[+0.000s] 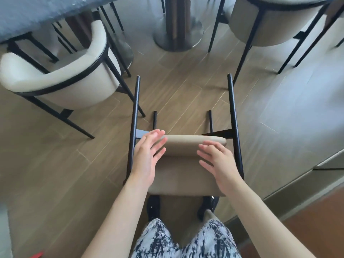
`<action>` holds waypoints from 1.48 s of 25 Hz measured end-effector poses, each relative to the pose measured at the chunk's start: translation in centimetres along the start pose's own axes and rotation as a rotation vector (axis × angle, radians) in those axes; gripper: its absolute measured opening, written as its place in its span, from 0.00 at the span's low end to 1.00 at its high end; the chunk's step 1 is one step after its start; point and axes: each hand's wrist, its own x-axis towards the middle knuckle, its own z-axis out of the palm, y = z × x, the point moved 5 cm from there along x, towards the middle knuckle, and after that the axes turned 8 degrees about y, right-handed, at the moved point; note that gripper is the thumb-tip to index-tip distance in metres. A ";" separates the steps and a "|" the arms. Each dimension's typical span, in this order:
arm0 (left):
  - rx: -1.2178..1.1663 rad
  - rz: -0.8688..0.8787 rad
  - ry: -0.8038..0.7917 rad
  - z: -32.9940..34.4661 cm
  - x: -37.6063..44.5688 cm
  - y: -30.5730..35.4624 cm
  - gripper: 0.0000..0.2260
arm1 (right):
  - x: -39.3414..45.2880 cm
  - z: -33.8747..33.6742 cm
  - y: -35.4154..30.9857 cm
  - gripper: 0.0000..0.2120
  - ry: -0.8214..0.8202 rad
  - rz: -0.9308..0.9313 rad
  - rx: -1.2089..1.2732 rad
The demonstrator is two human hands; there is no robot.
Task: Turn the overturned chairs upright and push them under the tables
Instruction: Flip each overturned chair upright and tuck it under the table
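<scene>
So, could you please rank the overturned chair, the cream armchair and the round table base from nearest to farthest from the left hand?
From the left hand:
1. Overturned chair, right beneath the hand.
2. Cream armchair, upper left.
3. Round table base, top centre.

The wood-plank floor [176,86] carried an overturned beige chair [186,175] (its black legs pointing away), two upright cream chairs [61,79] [275,25], a round metal table base [177,37], and the person's dark shoes [153,206].
</scene>
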 end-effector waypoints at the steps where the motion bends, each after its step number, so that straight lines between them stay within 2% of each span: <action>1: -0.014 -0.043 -0.042 -0.4 0.5 -0.9 0.09 | 0.6 0.3 1.9 0.09 0.020 0.063 0.030; 5: -0.023 -0.225 -0.145 -3.4 3.4 -6.6 0.10 | 3.1 1.4 10.5 0.12 0.147 0.302 0.306; 9: -0.008 -0.399 -0.127 -5.7 5.7 -13.8 0.15 | 4.9 1.1 16.7 0.13 0.221 0.340 0.505; 13: -0.218 -0.552 -0.040 -7.5 8.1 -21.8 0.31 | 5.8 0.2 24.5 0.14 0.265 0.417 0.525; 17: -0.276 -0.657 0.037 -10.2 11.3 -30.5 0.39 | 7.7 -1.0 33.3 0.08 0.291 0.528 0.421; 22: -0.217 -0.718 0.169 -14.5 15.2 -39.8 0.38 | 13.3 -1.3 41.7 0.08 0.295 0.589 0.477; 27: -0.173 -0.764 0.264 -17.6 18.5 -48.5 0.37 | 19.6 -0.6 49.9 0.14 0.330 0.649 0.588; 31: -0.117 -0.830 0.262 -19.5 21.6 -54.9 0.36 | 24.4 -0.8 56.8 0.26 0.419 0.662 0.593; 37: -0.011 -0.821 0.328 -21.4 27.5 -62.9 0.30 | 31.9 -1.2 63.1 0.34 0.481 0.586 0.593</action>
